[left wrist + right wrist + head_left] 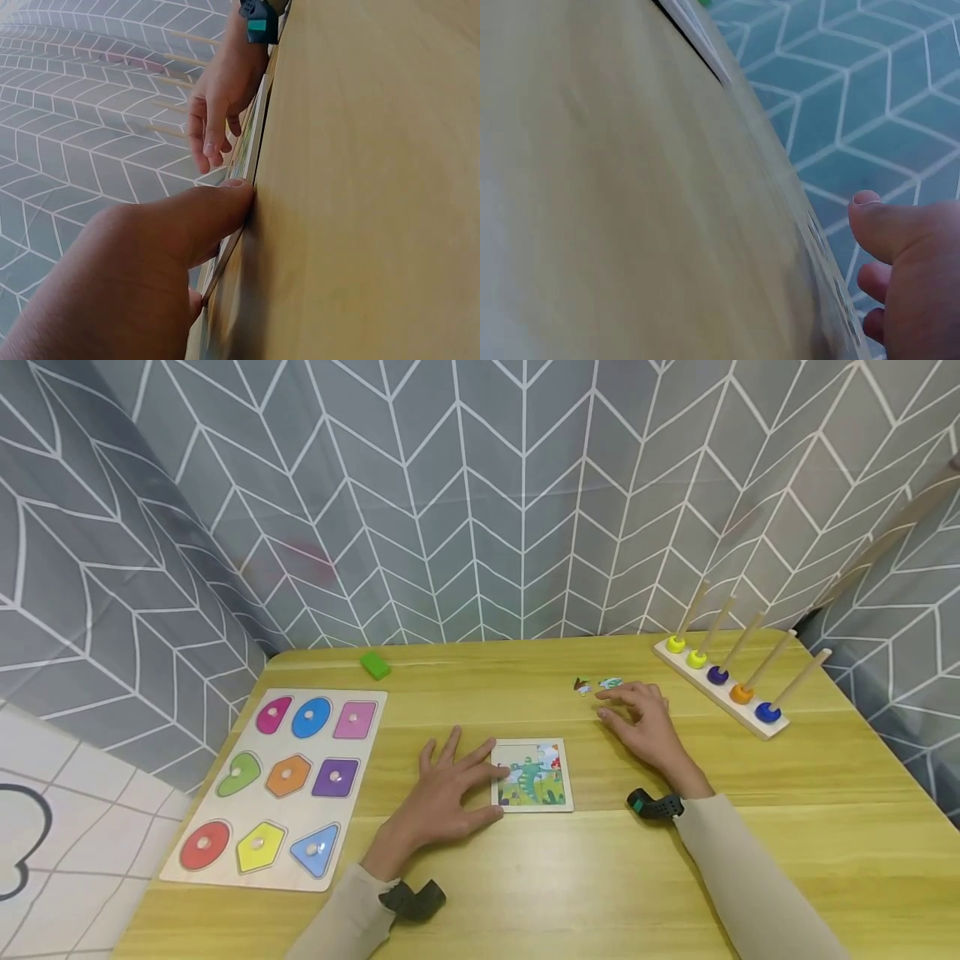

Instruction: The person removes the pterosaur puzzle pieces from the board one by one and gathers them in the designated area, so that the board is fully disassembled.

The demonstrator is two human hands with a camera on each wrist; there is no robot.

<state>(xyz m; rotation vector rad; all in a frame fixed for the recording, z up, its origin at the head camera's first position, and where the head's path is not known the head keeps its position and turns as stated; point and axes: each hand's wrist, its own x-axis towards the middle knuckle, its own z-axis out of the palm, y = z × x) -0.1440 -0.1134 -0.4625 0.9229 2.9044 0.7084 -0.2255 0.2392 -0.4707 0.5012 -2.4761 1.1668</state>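
left hand (pixel 442 797) steadying square wooden puzzle (pixel 533 775)

— Any words or numbers to read anywhere?
— None. The jigsaw board (pixel 534 775) shows only a cartoon picture, and the shape board (pixel 277 785) has plain coloured pieces without letters.
— The peg rack (pixel 723 687)?
— Bare wood and coloured rings, no labels or brand marks.

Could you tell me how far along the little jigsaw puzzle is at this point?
Most of the jigsaw puzzle looks filled in. The left hand steadies its left edge while the right hand reaches toward the loose pieces lying apart on the table. Those pieces remain unplaced.
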